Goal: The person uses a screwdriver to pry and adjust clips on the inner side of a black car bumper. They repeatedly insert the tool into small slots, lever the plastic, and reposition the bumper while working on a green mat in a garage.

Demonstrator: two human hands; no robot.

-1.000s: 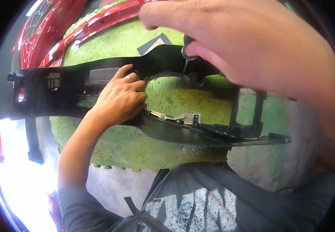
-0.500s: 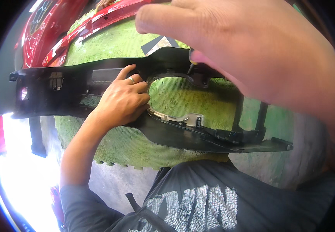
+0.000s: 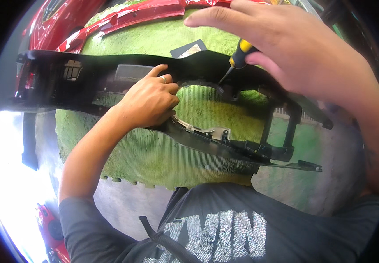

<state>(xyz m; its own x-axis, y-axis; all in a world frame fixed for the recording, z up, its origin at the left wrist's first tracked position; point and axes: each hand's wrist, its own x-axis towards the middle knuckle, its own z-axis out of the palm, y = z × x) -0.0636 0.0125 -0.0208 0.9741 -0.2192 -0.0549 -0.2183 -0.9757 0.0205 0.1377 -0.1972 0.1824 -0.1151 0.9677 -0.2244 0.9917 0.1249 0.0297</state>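
Observation:
A long black plastic car trim panel [image 3: 189, 66] lies crosswise in front of me, with a large rounded opening in it. My left hand [image 3: 151, 101], a ring on one finger, is closed over the panel's strip left of that opening. My right hand [image 3: 285, 50] is above the panel's far right part, around a screwdriver [image 3: 240, 55] with a black and yellow handle; its forefinger sticks out. The screwdriver's tip meets the opening's far edge; whether a screw is there I cannot tell. A pale bracket [image 3: 217, 133] sits along the opening's near edge.
Green foam matting [image 3: 150, 162] with a jigsaw edge lies under the panel, on a grey floor [image 3: 123, 195]. Red glossy body parts [image 3: 145, 14] lie beyond it. A dark sheet with a pale patch [image 3: 189, 48] is on the mat behind the panel.
The panel has tilted and shifted, its left end moving away from me. My left hand has gone right and slightly up with it. My right hand has moved right, showing more of the screwdriver.

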